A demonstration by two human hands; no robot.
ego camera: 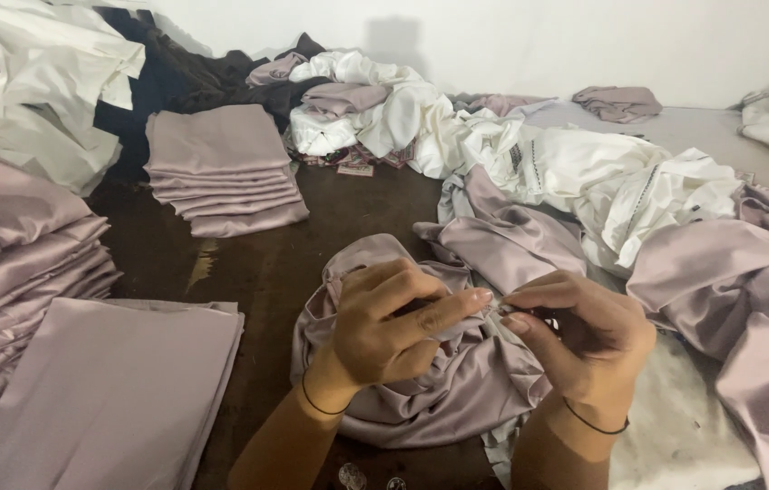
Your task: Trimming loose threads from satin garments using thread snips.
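Left hand: my fingers curl shut on a bunch of the mauve cloth, lower centre.
Right hand: my fingertips pinch the same cloth's edge, touching my left thumb.
Cloth: crumpled on the dark table.
Folded stack: upper left, well apart.
Risk: satin likely slips from the pinch if my grip slackens.

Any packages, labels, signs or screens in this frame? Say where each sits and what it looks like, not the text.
Small printed paper tags: on the dark table under the white cloth pile, beside the folded mauve stack; flat rectangles, reddish and white, too small to detail.
No packages, signs or screens visible.
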